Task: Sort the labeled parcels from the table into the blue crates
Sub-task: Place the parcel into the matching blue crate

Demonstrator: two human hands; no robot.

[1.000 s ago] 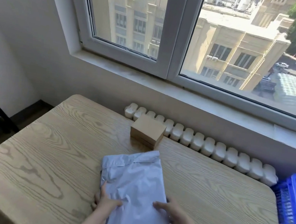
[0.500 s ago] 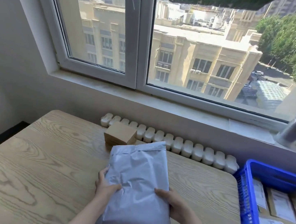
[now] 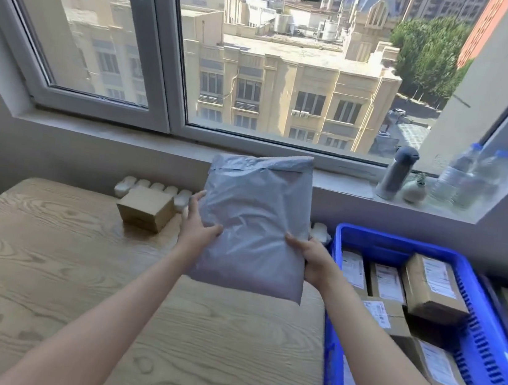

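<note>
Our left hand [image 3: 198, 233] and right hand [image 3: 312, 258] each clamp a side edge of a grey plastic mailer [image 3: 255, 224], held upright in the air.
Thumbs press its front and fingers wrap behind, probably to keep the floppy bag flat. It hangs over the wooden table [image 3: 73, 281], just beside the blue crate [image 3: 401, 242]. Labeled cardboard parcels [image 3: 434, 287] crowd that crate, so space looks tight. One small cardboard box [image 3: 147, 209] sits on the table, well clear.
</note>
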